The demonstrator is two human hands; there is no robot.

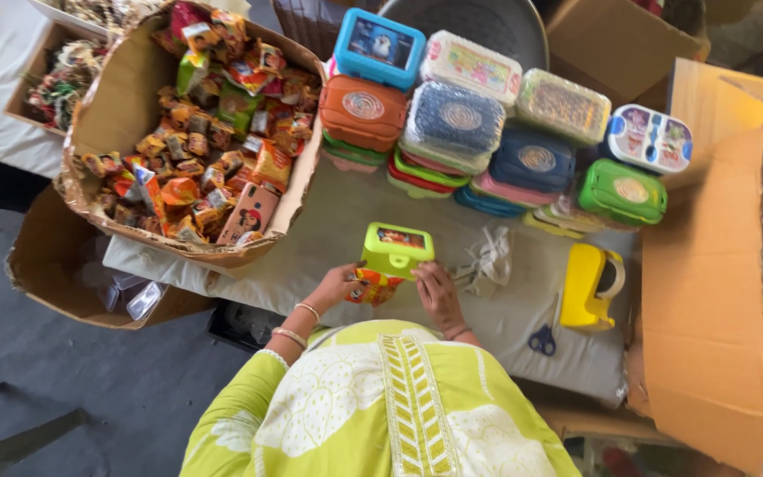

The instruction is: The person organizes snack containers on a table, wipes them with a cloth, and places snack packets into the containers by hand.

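A lime-green lunch box (396,249) with a picture on its lid stands on the grey cloth-covered table (328,221) in front of me. My left hand (336,284) holds a small orange snack packet (373,287) against the box's near side. My right hand (439,291) touches the box's near right corner and the same packet. Bangles sit on both wrists.
A torn cardboard box (108,106) full of small snack packets lies at the left. Stacks of coloured lunch boxes (487,132) line the far side. A yellow tape dispenser (589,287), blue scissors (540,338) and white string (487,261) lie at the right, beside a big carton flap (708,291).
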